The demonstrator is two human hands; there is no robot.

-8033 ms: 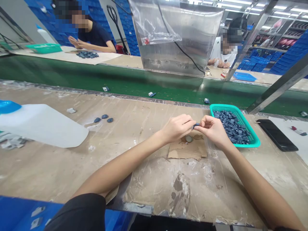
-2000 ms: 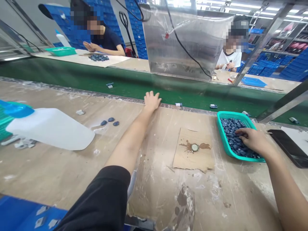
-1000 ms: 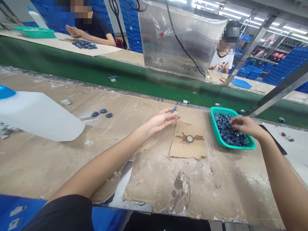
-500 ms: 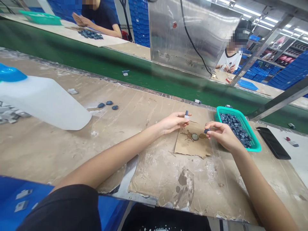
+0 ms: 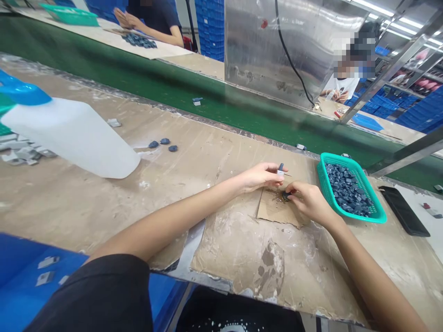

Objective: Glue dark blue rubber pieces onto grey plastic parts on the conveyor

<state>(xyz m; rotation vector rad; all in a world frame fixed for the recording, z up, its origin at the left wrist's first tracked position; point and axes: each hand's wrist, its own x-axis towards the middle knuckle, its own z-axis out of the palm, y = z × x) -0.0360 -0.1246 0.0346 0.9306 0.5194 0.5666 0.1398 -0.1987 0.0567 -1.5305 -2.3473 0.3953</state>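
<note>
Over a stained counter (image 5: 238,235), my left hand (image 5: 261,177) pinches a two-tone piece (image 5: 280,171) and my right hand (image 5: 309,199), fingers (image 5: 293,186) pinching a dark chunk (image 5: 285,196) at the cardboard (image 5: 277,212), needs gentleness.

This is a factory floor, most likely an assembly line. A long green belt (image 5: 242,113) runs past the counter (image 5: 104,207), with a few small parts (image 5: 301,147) lying well apart along it. Across the belt, two other people are at a second counter (image 5: 194,64), one in a dark top (image 5: 152,14) and one in a white top (image 5: 351,85), both with hands raised in front of them. The near counter is stained and scuffed, and a basket (image 5: 323,177) on it holds many dark pieces (image 5: 349,189). Blue crates (image 5: 209,30) stand stacked behind, with loaded shelves (image 5: 424,83) farther back and tube lights (image 5: 374,7) overhead.
</note>
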